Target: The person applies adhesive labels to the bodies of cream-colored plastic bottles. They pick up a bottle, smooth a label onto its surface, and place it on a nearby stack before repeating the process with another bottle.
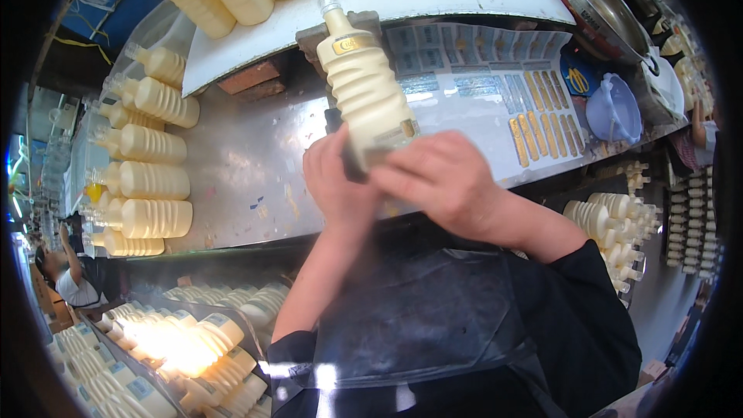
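Cream-coloured ribbed plastic bottle (364, 85), gold neck label: we hold it above the steel bench (248, 162), left hand (337, 182) closed round its base, right hand (445, 178) pressing its lower label. We judge firm, even thumb pressure best, bottle kept steady. Gold sticker sheets (534, 124) nearby.

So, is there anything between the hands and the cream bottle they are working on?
No. Both the left hand and the right hand already grip the lower end of the bottle directly; nothing visible lies between them.
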The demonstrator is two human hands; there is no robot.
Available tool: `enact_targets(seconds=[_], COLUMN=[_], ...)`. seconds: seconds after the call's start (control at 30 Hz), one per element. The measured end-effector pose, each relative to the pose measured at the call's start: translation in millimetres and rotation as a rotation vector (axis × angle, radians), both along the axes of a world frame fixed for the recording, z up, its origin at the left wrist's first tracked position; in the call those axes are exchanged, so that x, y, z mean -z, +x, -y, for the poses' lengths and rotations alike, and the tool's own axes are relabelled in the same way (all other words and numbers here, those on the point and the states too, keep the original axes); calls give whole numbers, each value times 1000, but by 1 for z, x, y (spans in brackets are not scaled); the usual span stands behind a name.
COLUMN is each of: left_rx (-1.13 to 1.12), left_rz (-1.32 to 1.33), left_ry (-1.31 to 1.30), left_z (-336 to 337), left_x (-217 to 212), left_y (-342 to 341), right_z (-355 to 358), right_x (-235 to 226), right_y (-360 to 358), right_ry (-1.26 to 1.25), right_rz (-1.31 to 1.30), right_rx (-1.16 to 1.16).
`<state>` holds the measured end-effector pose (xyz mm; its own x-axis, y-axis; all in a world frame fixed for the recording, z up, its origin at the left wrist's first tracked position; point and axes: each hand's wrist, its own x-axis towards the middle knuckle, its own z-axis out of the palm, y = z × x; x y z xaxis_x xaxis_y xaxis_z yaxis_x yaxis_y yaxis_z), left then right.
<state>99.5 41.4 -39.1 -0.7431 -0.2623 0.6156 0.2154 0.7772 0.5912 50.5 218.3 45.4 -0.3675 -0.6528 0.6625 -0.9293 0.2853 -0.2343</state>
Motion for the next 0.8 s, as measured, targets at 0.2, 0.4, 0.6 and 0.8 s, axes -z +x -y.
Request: enact_targets(seconds=[0.2, 0.4, 0.6, 0.8], left_rx=[-3, 14, -11, 24], left_rz=[-41, -31, -43, 0], left_ry=[9, 26, 4, 74], left_z=[-4, -2, 3, 2], left_x=[-5, -5, 6, 1], left_y=[-2, -1, -3, 0], right_z=[0, 3, 0, 0], right_x=[-5, -5, -3, 11], right_y=[-6, -15, -1, -3], right_ry=[24, 9, 90, -56], right_rz=[205, 20, 55, 42], right_rx=[-12, 80, -62, 19])
